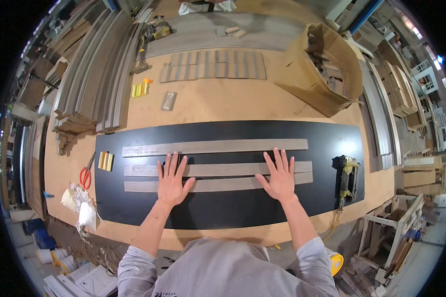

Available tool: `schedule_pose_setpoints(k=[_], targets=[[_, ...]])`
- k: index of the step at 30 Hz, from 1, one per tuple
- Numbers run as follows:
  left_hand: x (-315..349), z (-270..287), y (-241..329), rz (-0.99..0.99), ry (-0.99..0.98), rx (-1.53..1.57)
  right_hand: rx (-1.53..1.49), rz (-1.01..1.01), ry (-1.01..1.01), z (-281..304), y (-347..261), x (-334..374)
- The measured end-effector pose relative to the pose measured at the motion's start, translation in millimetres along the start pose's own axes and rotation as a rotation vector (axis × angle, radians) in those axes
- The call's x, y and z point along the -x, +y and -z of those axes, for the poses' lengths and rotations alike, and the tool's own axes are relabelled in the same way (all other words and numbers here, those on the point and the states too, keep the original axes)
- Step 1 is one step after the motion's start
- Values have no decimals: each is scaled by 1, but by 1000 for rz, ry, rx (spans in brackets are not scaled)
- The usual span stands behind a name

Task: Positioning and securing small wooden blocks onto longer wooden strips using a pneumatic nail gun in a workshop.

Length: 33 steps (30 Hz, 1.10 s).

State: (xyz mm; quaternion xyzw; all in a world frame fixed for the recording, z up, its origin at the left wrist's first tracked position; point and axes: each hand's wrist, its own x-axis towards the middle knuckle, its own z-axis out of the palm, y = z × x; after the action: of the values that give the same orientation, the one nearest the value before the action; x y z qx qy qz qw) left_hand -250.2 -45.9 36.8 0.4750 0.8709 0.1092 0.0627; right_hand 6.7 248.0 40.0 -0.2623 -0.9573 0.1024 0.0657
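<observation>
Three long grey-brown wood strips lie side by side across a black board. The far strip has a wider gap from the middle strip than the middle one has from the near strip. My left hand rests flat with fingers spread over the left part of the middle and near strips. Further right, my right hand lies the same way across both. Fingertips of both hands reach the near edge of the far strip; whether they press on it I cannot tell.
A nail gun with a hose lies on the board's right end. Red-handled scissors and a small yellow bundle are at left. Beyond stand stacked planks, short wood pieces and a cardboard box. Someone is opposite.
</observation>
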Motion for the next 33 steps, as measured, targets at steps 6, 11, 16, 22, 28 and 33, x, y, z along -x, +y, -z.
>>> schedule_pose_setpoints(k=[6,11,16,22,28,33], targets=[[11,1,7,-93,48,15,-72,67,-36,7,-10,8],[12,2,14,-21,57,0,27,102,-33,0,-13,15],[12,-15,10,-18,184,54,-136,50,51,1,-27,-8],[20,-14,17,10,234,182,-389,70,252,-19,-95,-85],[17,-15,16,90,280,234,-586,24,12,-57,-182,-199],[13,-14,19,111,248,233,-416,-83,-24,-97,-249,-284]])
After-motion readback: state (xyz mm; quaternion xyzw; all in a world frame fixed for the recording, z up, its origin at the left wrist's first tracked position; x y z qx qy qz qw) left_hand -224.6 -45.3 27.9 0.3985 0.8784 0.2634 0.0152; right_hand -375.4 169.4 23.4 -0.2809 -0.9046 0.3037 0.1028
